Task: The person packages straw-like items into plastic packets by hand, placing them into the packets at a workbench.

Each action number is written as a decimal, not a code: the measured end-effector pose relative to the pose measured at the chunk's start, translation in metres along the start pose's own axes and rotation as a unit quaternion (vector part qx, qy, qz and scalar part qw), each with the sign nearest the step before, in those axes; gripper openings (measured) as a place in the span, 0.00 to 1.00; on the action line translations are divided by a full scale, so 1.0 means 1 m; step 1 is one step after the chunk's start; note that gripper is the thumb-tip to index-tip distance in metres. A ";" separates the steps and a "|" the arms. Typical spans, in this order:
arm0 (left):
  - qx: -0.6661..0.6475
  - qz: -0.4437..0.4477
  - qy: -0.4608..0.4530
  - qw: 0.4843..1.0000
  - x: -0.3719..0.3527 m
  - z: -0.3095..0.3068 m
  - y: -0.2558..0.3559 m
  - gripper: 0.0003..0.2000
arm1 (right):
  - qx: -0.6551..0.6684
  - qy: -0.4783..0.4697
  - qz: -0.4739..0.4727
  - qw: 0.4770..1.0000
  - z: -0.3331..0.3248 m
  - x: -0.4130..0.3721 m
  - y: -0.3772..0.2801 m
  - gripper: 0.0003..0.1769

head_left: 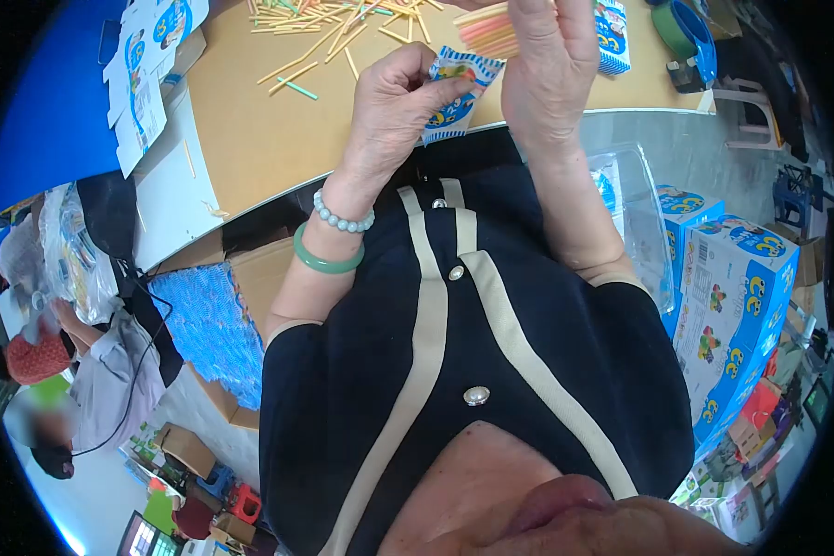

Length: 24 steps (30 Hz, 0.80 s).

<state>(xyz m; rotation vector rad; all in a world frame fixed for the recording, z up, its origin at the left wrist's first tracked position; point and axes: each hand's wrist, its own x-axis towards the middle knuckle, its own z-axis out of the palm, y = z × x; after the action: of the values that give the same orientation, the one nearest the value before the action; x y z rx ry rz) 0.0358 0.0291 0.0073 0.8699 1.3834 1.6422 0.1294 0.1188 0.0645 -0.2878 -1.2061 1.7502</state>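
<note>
My left hand (389, 116), with a bead bracelet and a green bangle on its wrist, pinches a small blue-and-white printed packet (451, 116) between thumb and fingers. My right hand (551, 83) is raised just right of the packet and holds a bundle of thin pink, yellow and orange sticks (486, 32). The tops of my right fingers are cut off by the frame edge. Many loose pastel sticks (343, 17) lie scattered on the brown tabletop (241, 139) beyond my left hand.
Flattened printed cardboard (148, 69) lies on the left. Another blue packet (612, 37) and a tape dispenser (690, 46) sit at the right. Beside me stand a clear plastic bin (653, 232) and blue printed cartons (732, 306). A seated person (111, 371) is at left.
</note>
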 end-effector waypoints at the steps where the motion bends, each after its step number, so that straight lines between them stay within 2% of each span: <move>1: 0.001 0.000 -0.002 1.000 0.000 0.001 0.000 0.10 | 0.000 0.002 -0.001 1.000 -0.001 0.000 0.001 0.16; 5: -0.002 -0.024 -0.024 0.999 -0.005 0.005 0.004 0.08 | -0.037 -0.022 -0.051 0.998 -0.008 0.002 0.009 0.16; 8: -0.081 -0.022 -0.009 0.996 -0.008 0.013 0.007 0.06 | -0.004 0.005 0.013 1.000 -0.012 -0.003 0.005 0.15; 12: -0.112 0.001 0.009 0.994 -0.006 0.015 0.003 0.04 | -0.022 0.031 0.028 0.999 -0.016 -0.008 0.009 0.14; 16: -0.027 0.005 0.001 1.000 -0.007 0.020 0.002 0.04 | 0.007 0.029 0.044 0.999 -0.026 -0.008 0.020 0.14; 21: -0.005 -0.001 0.019 1.000 -0.010 0.020 0.007 0.04 | 0.015 0.060 0.087 0.994 -0.021 -0.008 0.017 0.14; 24: -0.036 -0.033 -0.007 0.999 -0.004 0.004 0.000 0.03 | 0.005 0.047 0.050 0.998 -0.021 -0.008 0.018 0.14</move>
<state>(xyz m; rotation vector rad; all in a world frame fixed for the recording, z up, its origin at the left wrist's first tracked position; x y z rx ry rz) 0.0413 0.0273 0.0076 0.7849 1.3210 1.6217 0.1365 0.1240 0.0372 -0.4259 -1.1316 1.8066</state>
